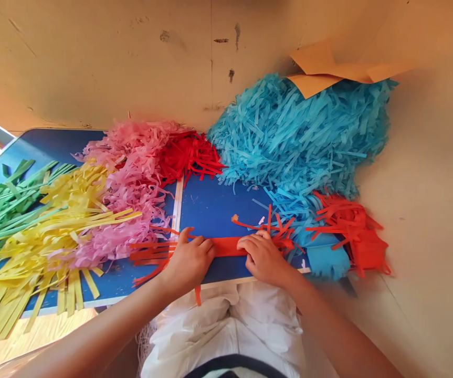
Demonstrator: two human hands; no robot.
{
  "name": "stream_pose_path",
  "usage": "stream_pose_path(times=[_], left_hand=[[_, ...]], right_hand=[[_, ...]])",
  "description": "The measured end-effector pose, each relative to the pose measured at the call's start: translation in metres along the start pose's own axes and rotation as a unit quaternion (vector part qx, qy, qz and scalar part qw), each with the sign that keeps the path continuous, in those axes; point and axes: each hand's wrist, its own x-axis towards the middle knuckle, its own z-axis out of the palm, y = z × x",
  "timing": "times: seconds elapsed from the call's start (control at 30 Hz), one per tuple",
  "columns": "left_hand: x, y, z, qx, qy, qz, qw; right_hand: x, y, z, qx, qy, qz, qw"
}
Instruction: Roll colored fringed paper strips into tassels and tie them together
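Observation:
A red-orange fringed tissue paper strip (227,247) lies across the near edge of the blue table, its uncut middle band flat between my hands. My left hand (195,260) is closed over the band's left part, with cut fringe fanning out to its left. On the right part, my right hand (261,254) presses with curled fingers, and more fringe spreads beyond it. One thin strand hangs over the table edge below my left hand. What lies under my palms is hidden.
Yellow (74,210), green (9,202) and pink fringed paper (127,178) covers the left of the blue table (206,202). A big blue fringe heap (305,131) stands at the back right, brown paper (332,71) on top. Red fringe bundles (190,155) lie behind and at right. A marked wall rises behind.

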Motion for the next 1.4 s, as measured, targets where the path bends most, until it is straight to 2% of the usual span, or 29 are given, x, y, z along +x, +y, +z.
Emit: stream_pose_path(times=[0.17, 0.43, 0.6, 0.8, 1.03, 1.13, 1.23, 1.3, 1.4], left_hand=[[-0.001, -0.012, -0.002, -0.100, 0.011, -0.061, 0.993], [0.000, -0.014, 0.003, -0.095, 0.021, -0.082, 0.992], [0.007, -0.015, 0.004, -0.117, 0.008, -0.126, 0.985], [0.016, -0.010, 0.005, -0.060, -0.022, -0.160, 0.985], [0.020, -0.012, 0.009, 0.004, -0.014, -0.159, 0.987], [0.018, -0.015, 0.009, 0.007, 0.037, -0.118, 0.992], [0.017, -0.016, 0.005, 0.024, 0.052, 0.012, 0.998], [0.018, -0.014, -0.001, 0.024, 0.031, 0.067, 0.997], [0.022, -0.009, -0.009, 0.009, 0.016, 0.077, 0.997]], right_hand=[[0.001, -0.003, 0.000, -0.003, 0.006, 0.006, 1.000], [0.006, 0.019, 0.001, 0.036, 0.032, 0.053, 0.997], [0.012, 0.015, 0.007, -0.006, 0.058, 0.126, 0.990], [0.019, 0.008, 0.014, -0.056, 0.081, 0.162, 0.982], [0.019, 0.014, 0.016, -0.087, 0.090, 0.168, 0.978], [0.017, 0.010, 0.009, -0.122, 0.122, 0.168, 0.971], [0.015, -0.004, -0.001, -0.157, 0.141, 0.112, 0.971], [0.016, -0.013, -0.005, -0.154, 0.093, 0.044, 0.983], [0.021, -0.016, -0.004, -0.153, 0.009, -0.047, 0.987]])
